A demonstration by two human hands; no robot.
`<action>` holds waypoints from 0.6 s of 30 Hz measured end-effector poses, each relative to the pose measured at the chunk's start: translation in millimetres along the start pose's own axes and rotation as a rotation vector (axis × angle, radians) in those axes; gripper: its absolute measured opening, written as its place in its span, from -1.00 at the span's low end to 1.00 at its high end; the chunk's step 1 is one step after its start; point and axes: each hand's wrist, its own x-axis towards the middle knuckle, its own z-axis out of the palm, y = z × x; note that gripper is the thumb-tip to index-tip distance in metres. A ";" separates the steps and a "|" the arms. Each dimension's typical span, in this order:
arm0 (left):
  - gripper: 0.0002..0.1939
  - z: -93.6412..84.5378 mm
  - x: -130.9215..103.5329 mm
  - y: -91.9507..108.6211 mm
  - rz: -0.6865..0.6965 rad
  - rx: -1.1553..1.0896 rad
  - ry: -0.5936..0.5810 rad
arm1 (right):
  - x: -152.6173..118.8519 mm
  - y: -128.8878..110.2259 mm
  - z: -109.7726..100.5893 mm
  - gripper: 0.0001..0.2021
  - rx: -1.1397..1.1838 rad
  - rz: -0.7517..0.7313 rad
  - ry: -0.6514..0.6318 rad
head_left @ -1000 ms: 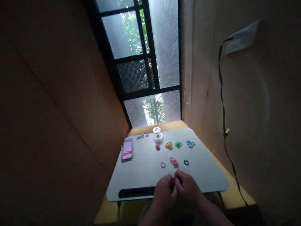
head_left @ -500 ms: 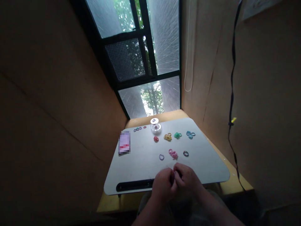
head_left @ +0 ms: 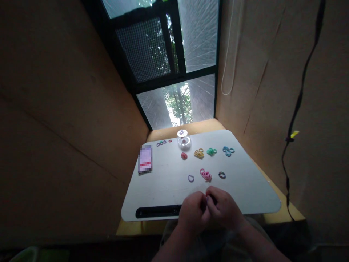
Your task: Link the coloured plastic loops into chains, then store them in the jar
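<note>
While left hand (head_left: 193, 213) and right hand (head_left: 225, 206) are being held curled together near pink bands (head_left: 206, 175), any grip is being hidden.

White table (head_left: 163, 185), bearing pink bands (head_left: 206, 175). Left of these: purple band (head_left: 191, 181), mixed bands (head_left: 160, 144), blurred lilac object (head_left: 145, 159). Right: dark band (head_left: 221, 177). Beyond: red bands (head_left: 184, 155), yellow bands (head_left: 199, 154), green bands (head_left: 211, 152), clear tub (head_left: 184, 142). Beyond, to the right: blue bands (head_left: 228, 154).

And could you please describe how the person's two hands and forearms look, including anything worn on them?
The left hand and right hand are both ungloved. The forearms show no sleeves as far as the view reaches, and no watch, bracelet or marking can be seen. Whether rings are worn, I cannot tell.
</note>
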 end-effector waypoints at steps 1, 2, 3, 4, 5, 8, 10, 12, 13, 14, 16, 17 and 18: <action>-0.82 -0.3 0.0 0.5 0.000 -0.003 0.001 | -0.3 -0.3 0.2 -0.86 -0.002 0.002 0.000; -0.82 -0.6 -0.1 1.1 0.002 -0.006 -0.002 | -0.6 -0.7 0.2 -0.86 -0.004 0.004 0.001; -0.82 -0.9 -0.3 1.5 0.004 -0.006 -0.003 | -1.1 -1.3 0.2 -0.86 -0.006 0.007 0.003; -0.83 -1.1 -0.5 1.7 0.003 -0.004 -0.003 | -1.5 -2.3 -0.1 -0.86 -0.007 0.014 0.003; -0.83 -1.2 -0.7 1.8 0.003 0.000 -0.004 | -1.8 -3.4 -0.5 -0.86 -0.006 0.021 0.002; -0.84 -1.2 -1.8 1.6 -0.001 0.018 0.001 | -2.6 -7.4 -2.1 -0.85 0.008 0.038 0.004; -0.84 -1.2 -3.0 2.2 -0.005 0.022 0.006 | -3.0 -8.9 -2.3 -0.85 0.009 0.042 0.010; -0.83 -1.4 -4.5 3.6 -0.009 0.018 0.013 | -3.4 -8.3 -1.2 -0.85 -0.002 0.048 0.016; -0.83 -1.6 -5.4 4.5 -0.011 0.018 0.017 | -3.7 -7.4 -0.4 -0.86 -0.009 0.049 0.017; -0.82 -1.7 -6.1 5.4 -0.010 0.020 0.019 | -3.9 -6.3 0.6 -0.86 -0.014 0.046 0.020; -0.81 -1.9 -7.3 6.7 -0.011 0.028 0.022 | -4.4 -4.2 2.2 -0.86 -0.022 0.035 0.025; -0.81 -1.8 -7.6 7.0 -0.013 0.031 0.024 | -4.6 -3.5 2.8 -0.86 -0.024 0.031 0.028; -0.81 -1.6 -7.8 7.2 -0.014 0.032 0.024 | -4.9 -3.1 3.1 -0.86 -0.024 0.029 0.030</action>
